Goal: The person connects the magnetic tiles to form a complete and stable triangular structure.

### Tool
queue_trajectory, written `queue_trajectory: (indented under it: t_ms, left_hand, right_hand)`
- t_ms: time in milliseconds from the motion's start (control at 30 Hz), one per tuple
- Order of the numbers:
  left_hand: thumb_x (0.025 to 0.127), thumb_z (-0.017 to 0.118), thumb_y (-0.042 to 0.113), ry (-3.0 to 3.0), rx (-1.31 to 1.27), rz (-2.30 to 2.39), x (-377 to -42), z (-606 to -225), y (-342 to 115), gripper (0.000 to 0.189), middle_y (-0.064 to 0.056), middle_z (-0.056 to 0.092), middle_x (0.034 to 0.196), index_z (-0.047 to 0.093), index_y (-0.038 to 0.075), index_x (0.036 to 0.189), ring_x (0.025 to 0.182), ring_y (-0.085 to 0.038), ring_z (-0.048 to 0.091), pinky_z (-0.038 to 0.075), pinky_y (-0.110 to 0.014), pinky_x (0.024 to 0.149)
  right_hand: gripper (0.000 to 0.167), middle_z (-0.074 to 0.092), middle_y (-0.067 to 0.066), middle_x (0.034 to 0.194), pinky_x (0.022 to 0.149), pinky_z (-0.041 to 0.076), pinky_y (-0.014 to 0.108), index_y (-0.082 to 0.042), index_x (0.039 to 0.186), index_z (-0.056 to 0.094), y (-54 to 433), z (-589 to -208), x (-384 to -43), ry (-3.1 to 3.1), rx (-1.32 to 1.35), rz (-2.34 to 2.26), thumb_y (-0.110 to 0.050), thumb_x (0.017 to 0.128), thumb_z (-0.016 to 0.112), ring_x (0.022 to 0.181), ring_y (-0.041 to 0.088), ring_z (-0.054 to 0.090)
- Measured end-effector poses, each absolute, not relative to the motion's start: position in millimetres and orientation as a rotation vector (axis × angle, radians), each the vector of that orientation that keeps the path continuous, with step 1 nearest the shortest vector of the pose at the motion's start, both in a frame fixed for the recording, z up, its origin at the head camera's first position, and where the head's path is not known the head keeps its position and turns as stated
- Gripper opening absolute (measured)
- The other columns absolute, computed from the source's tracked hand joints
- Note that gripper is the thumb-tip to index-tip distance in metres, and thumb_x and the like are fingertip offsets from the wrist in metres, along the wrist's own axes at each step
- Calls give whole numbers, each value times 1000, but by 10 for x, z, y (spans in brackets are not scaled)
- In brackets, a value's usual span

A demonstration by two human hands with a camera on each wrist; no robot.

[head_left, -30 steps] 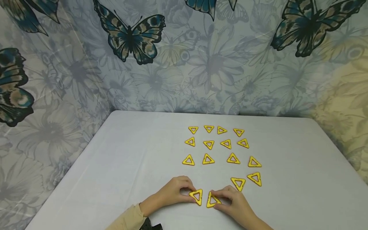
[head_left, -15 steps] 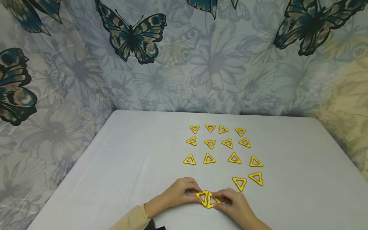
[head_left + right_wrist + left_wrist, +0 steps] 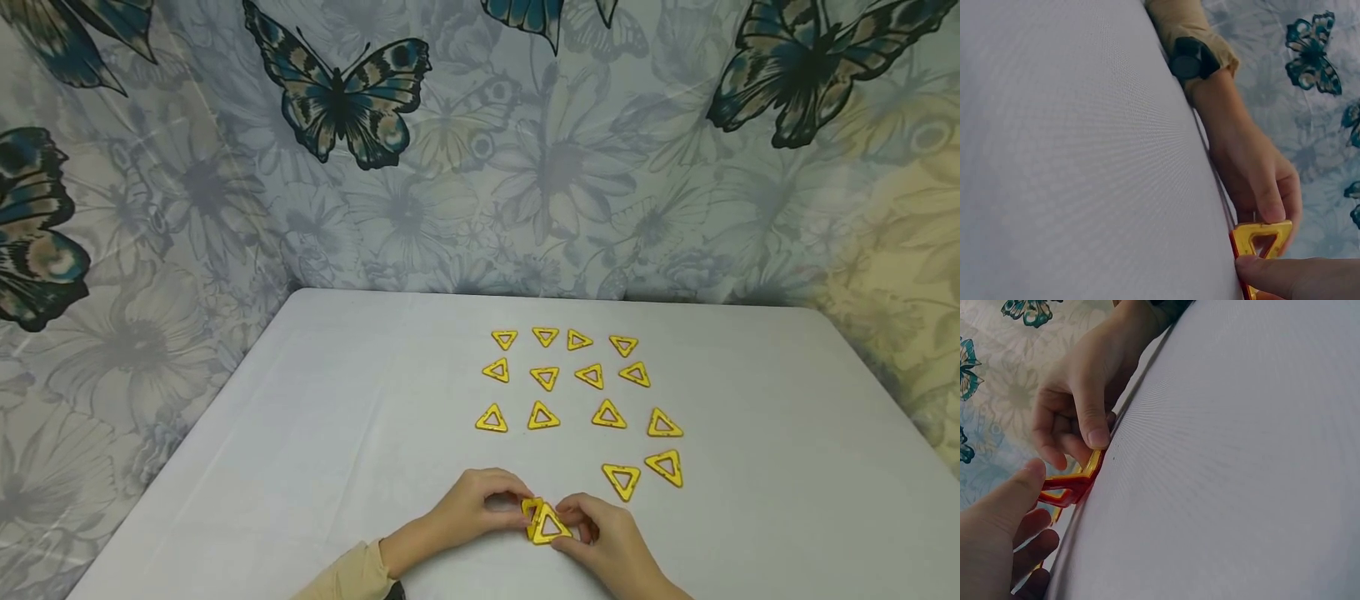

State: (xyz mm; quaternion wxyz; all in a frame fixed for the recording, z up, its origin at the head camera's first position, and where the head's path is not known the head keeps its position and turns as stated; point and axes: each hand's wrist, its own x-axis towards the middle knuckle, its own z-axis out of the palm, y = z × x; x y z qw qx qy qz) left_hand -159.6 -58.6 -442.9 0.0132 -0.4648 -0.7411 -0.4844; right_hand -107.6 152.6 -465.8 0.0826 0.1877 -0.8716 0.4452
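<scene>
The left hand (image 3: 486, 500) is pinching the left triangle (image 3: 532, 502) between thumb and fingers; the grip is narrow. The right hand (image 3: 609, 527) is pinching the right triangle (image 3: 551, 539) in the same way, thumb at the near side. Both triangles are sitting between the hands at the near part of the table (image 3: 337, 433). They are touching along one side and standing at an angle to each other, with the left triangle appearing narrower in the head view. Red is showing along their edges in the wrist views.

Just beyond the right hand, two loose triangles (image 3: 621, 468) are lying side by side. Farther out, twelve more triangles (image 3: 609, 424) are lying in three rows of four, their tips pointing in different directions.

A tan sleeve (image 3: 345, 575) is covering the left forearm, and a black device (image 3: 1192, 59) is resting at that wrist. Behind the table, a butterfly-printed backdrop (image 3: 480, 208) is hanging
</scene>
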Motion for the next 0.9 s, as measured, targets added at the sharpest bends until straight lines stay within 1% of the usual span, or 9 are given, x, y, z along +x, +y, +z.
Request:
queue_trajectory:
  t_ms: [200, 333, 467, 700, 900]
  left_hand:
    - [67, 76, 2, -2283, -1475, -1523, -1598, -4401, -572, 28, -9, 65, 89, 66, -1, 92, 82, -15, 59, 45, -21, 73]
    - [66, 76, 4, -2264, -1478, -1503, -1604, -4414, -535, 29, -9, 65, 88, 65, -1, 93, 80, -15, 59, 46, -22, 71]
    - [67, 76, 3, -2271, -1482, -1504, -1591, -4413, -521, 29, -9, 65, 87, 65, -2, 93, 77, -16, 59, 46, -21, 69]
    - [70, 74, 3, -2289, -1527, -1458, -1579, -4380, -508, 27, -9, 64, 90, 63, -2, 94, 81, -15, 58, 44, -19, 72]
    - [68, 76, 4, -2305, -1528, -1426, -1591, -4384, -533, 33, -8, 64, 93, 62, -2, 97, 83, -13, 56, 43, -18, 74]
  right_hand:
    - [29, 49, -15, 66, 44, 37, 18, -9, 86, 60, 1530, -4655, -1065, -2586, 618, 1327, -9, 64, 79, 52, -1, 39]
    - [31, 49, -15, 66, 43, 37, 17, -9, 85, 60, 1557, -4657, -1076, -2546, 641, 1308, -7, 62, 80, 52, -2, 38]
    - [31, 50, -14, 68, 43, 37, 17, -10, 85, 59, 1567, -4671, -1088, -2539, 655, 1310, -9, 62, 80, 52, -2, 38]
    - [26, 44, -14, 66, 43, 35, 17, -12, 84, 62, 1559, -4667, -1096, -2581, 651, 1277, -15, 65, 80, 52, -1, 38]
    - [25, 43, -14, 66, 43, 35, 16, -12, 84, 64, 1549, -4638, -1111, -2597, 659, 1260, -13, 65, 80, 52, 0, 38]
